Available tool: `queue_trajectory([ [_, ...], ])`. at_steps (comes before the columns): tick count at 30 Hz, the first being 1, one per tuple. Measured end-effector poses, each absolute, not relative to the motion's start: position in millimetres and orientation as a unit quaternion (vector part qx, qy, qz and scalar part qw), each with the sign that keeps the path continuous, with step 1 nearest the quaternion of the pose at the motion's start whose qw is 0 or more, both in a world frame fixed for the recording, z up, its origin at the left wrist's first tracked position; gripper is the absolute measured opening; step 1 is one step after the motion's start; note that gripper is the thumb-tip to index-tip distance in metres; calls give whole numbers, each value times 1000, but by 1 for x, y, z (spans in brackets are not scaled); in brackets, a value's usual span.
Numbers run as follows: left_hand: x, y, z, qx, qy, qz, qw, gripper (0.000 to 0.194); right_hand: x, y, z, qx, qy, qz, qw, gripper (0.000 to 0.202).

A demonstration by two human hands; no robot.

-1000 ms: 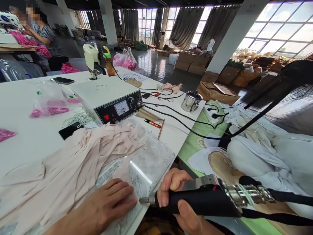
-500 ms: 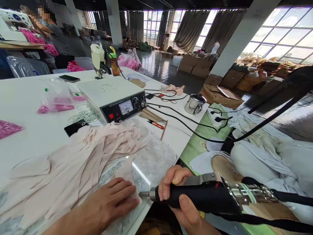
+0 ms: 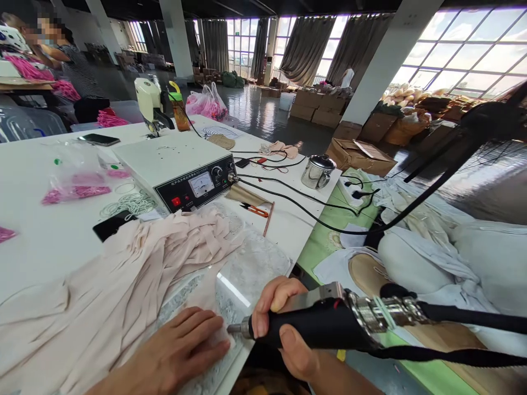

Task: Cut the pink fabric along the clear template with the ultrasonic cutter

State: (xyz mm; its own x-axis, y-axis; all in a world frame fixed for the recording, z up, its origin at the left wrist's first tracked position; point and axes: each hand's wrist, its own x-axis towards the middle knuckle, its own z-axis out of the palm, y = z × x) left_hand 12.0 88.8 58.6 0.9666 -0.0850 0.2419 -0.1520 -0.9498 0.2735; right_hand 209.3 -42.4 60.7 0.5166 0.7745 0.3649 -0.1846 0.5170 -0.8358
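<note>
One black-and-silver handheld tool (image 3: 317,326), gripped in the right hand (image 3: 298,354), points leftward along its length toward a pale-pink fabric strip (image 3: 206,291) beneath the nearer, flattened left hand (image 3: 181,348), atop the glossy marbled board (image 3: 259,258).

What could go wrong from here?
The right hand grips a black handheld tool whose metal tip sits close to the fingers of the left hand, so a slip might hurt them. Black cables pass near the lidded metal mug; a tug might knock it.
</note>
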Motion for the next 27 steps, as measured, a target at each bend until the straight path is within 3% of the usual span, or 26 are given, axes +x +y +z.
queue_trajectory([
  [5,13,90,62,981,-63,104,152,52,208,-45,73,-361,-412,292,784,21],
  [15,9,102,67,990,-120,52,52,51,205,-46,74,-354,-396,319,785,23],
  [27,10,87,61,982,-51,113,140,44,208,-35,69,-341,-399,291,800,19],
])
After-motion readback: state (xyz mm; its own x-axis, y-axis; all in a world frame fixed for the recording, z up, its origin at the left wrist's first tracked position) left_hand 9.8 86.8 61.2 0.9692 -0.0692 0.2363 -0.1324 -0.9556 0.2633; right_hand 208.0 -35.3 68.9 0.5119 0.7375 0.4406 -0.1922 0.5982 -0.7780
